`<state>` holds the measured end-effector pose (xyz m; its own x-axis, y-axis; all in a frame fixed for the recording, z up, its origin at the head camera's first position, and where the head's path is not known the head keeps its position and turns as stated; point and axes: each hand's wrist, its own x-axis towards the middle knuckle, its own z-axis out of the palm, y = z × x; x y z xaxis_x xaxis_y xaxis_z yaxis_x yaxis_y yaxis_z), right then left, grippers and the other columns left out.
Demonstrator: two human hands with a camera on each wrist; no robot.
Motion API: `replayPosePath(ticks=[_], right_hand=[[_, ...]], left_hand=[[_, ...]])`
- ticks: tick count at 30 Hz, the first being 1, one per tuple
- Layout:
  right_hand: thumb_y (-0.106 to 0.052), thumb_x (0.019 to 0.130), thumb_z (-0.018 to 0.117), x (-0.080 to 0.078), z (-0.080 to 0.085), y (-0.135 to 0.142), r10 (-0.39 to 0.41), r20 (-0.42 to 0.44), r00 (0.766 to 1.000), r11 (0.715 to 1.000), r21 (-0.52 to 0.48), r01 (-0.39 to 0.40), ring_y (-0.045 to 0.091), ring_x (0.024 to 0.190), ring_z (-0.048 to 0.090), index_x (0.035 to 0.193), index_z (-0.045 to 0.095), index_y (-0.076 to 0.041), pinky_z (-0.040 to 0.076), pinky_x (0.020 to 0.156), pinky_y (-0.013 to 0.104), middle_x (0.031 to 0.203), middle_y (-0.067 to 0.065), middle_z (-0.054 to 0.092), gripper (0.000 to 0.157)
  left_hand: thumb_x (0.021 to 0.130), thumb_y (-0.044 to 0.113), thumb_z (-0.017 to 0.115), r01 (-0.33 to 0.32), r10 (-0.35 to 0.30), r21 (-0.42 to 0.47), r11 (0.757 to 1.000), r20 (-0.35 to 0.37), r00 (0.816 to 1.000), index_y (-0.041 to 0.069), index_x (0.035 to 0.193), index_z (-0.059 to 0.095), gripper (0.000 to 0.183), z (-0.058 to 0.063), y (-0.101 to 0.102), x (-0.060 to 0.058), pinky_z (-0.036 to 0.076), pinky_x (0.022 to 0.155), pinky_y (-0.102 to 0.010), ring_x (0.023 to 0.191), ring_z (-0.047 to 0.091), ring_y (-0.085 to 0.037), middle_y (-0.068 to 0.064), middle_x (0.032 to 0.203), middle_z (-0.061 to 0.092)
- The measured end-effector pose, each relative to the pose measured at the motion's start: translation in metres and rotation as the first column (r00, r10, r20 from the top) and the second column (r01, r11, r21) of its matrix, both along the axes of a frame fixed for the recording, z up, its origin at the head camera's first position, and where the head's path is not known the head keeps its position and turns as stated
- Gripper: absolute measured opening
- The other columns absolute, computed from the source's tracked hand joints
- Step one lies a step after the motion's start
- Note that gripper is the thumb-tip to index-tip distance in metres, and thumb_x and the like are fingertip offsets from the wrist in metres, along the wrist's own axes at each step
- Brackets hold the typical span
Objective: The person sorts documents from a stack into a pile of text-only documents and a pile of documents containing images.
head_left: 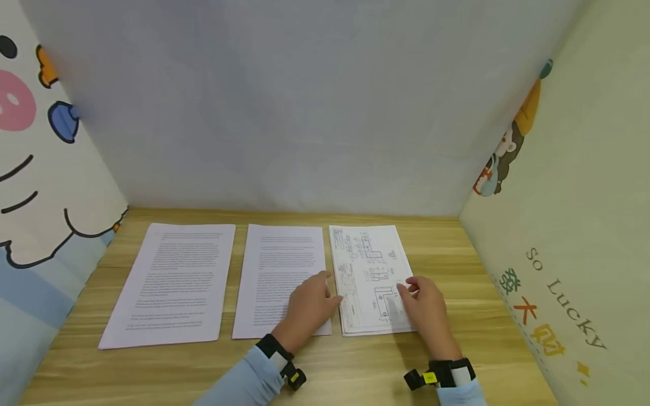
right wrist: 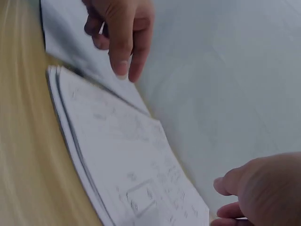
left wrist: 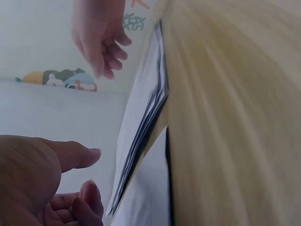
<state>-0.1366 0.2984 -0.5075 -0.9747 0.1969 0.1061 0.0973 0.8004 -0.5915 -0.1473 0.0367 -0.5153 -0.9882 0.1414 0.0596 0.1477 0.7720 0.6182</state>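
Observation:
A stack of sheets with technical drawings (head_left: 363, 282) lies on the table between my two hands. Over its left edge, above the gap beside the middle text stack (head_left: 271, 270), is my left hand (head_left: 311, 304), thumb and fingers apart with nothing between them. My right hand (head_left: 426, 307) is at the stack's lower right edge, its fingers loosely bent and holding nothing. Seen from the left wrist, the right hand (left wrist: 101, 40) hovers above the paper. The right wrist view shows the drawing stack's layered edge (right wrist: 77, 150), with the left hand (right wrist: 124, 28) beyond it.
Another stack of printed text pages (head_left: 172, 282) lies at the left of the wooden table (head_left: 355, 366). A pale back wall (head_left: 304, 113) rises behind the table. Cartoon-printed panels stand on the left (head_left: 30, 214) and right (head_left: 569, 225).

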Motion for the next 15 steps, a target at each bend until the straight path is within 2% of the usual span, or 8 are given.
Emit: replayPosePath(ticks=[2, 3, 6, 8, 10, 12, 15], right_hand=[[-0.029, 0.101, 0.068, 0.000, 0.009, -0.016, 0.046, 0.020, 0.999, 0.993, -0.107, -0.043, 0.026, 0.091, 0.060, 0.122, 0.068, 0.001, 0.051, 0.078, 0.038, 0.106, 0.014, 0.068, 0.037], [-0.028, 0.101, 0.068, 0.000, 0.013, -0.024, 0.075, 0.033, 0.997, 0.987, -0.146, -0.070, 0.025, 0.092, 0.061, 0.122, 0.069, 0.001, 0.052, 0.079, 0.037, 0.106, 0.014, 0.069, 0.035], [-0.028, 0.101, 0.069, 0.002, 0.021, -0.049, 0.161, 0.074, 0.984, 0.947, -0.293, -0.133, 0.023, 0.094, 0.065, 0.121, 0.071, -0.002, 0.055, 0.081, 0.037, 0.107, 0.011, 0.071, 0.033], [-0.029, 0.100, 0.069, 0.003, 0.023, -0.065, 0.228, 0.094, 0.969, 0.902, -0.395, -0.174, 0.024, 0.096, 0.067, 0.121, 0.071, -0.003, 0.058, 0.082, 0.039, 0.108, 0.011, 0.072, 0.033], [-0.031, 0.100, 0.069, 0.004, 0.025, -0.080, 0.299, 0.116, 0.947, 0.841, -0.501, -0.204, 0.027, 0.100, 0.069, 0.123, 0.070, -0.002, 0.059, 0.084, 0.041, 0.110, 0.013, 0.073, 0.036], [-0.032, 0.101, 0.068, 0.006, 0.026, -0.096, 0.374, 0.126, 0.919, 0.780, -0.579, -0.239, 0.029, 0.104, 0.069, 0.126, 0.068, 0.001, 0.058, 0.089, 0.044, 0.114, 0.016, 0.073, 0.042], [-0.033, 0.102, 0.066, 0.011, 0.023, -0.121, 0.476, 0.144, 0.867, 0.708, -0.648, -0.281, 0.029, 0.109, 0.069, 0.132, 0.064, 0.005, 0.056, 0.093, 0.044, 0.121, 0.019, 0.072, 0.049]], left_hand=[[0.088, 0.035, 0.081, -0.032, 0.032, 0.021, 0.999, 0.001, 0.999, 0.009, 0.122, 0.072, 0.044, 0.003, -0.019, 0.001, 0.042, 0.054, -0.028, 0.064, 0.053, -0.012, 0.003, 0.085, 0.067], [0.088, 0.035, 0.081, -0.047, 0.047, 0.037, 0.998, 0.007, 0.999, 0.010, 0.126, 0.071, 0.047, 0.006, -0.030, 0.002, 0.043, 0.055, -0.028, 0.064, 0.054, -0.012, 0.004, 0.080, 0.063], [0.089, 0.035, 0.081, -0.091, 0.089, 0.079, 0.993, 0.021, 0.996, 0.012, 0.120, 0.074, 0.040, 0.011, -0.065, 0.003, 0.044, 0.058, -0.029, 0.066, 0.055, -0.013, 0.005, 0.083, 0.064], [0.089, 0.035, 0.080, -0.119, 0.116, 0.098, 0.988, 0.033, 0.993, 0.011, 0.120, 0.074, 0.039, 0.013, -0.090, 0.004, 0.046, 0.060, -0.030, 0.069, 0.058, -0.013, 0.003, 0.086, 0.066], [0.091, 0.033, 0.079, -0.145, 0.140, 0.115, 0.983, 0.050, 0.989, 0.009, 0.120, 0.073, 0.038, 0.014, -0.115, 0.005, 0.047, 0.063, -0.031, 0.073, 0.062, -0.014, 0.001, 0.089, 0.068], [0.092, 0.032, 0.077, -0.167, 0.161, 0.117, 0.979, 0.061, 0.985, 0.007, 0.121, 0.072, 0.038, 0.014, -0.139, 0.009, 0.049, 0.065, -0.032, 0.077, 0.064, -0.015, -0.002, 0.092, 0.069], [0.095, 0.031, 0.073, -0.200, 0.193, 0.112, 0.973, 0.069, 0.979, 0.005, 0.123, 0.071, 0.038, 0.014, -0.173, 0.020, 0.050, 0.068, -0.033, 0.083, 0.067, -0.018, -0.004, 0.096, 0.070]])
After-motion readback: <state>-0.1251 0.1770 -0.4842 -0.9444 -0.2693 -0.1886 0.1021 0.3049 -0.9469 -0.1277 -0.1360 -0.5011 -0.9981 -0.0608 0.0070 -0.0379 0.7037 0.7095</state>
